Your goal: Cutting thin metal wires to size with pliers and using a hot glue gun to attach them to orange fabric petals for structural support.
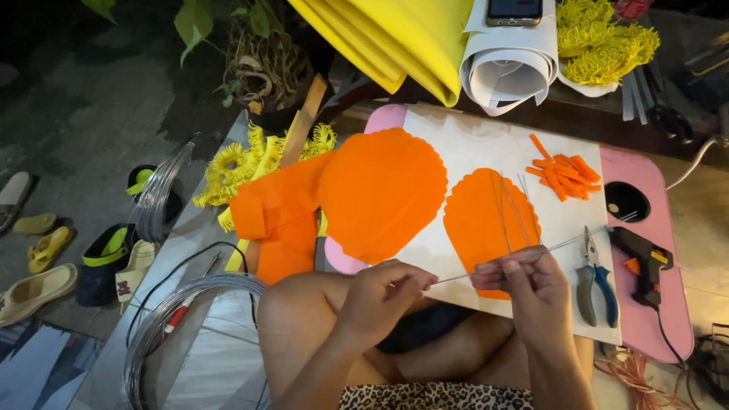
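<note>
While the person is sitting cross-legged at the counter [645, 175], both hands are pinching one thin wire [456, 277]. The left hand [380, 296] grip is pressing together on the wire's near end; the right hand [531, 285] grip is pinching it further along. The wire's long axis is running left to right, rising toward the pliers [596, 285]. No labels are showing; a black glue gun [642, 258] is lying beyond, orange foam sheets [383, 190] ahead.

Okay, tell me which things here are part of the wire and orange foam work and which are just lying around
In use:
left hand and right hand pinching thin wire
orange foam sheets
orange strips
pliers
glue gun
wire coil

Lying about:
sandals
potted plant
phone
white paper roll
</note>
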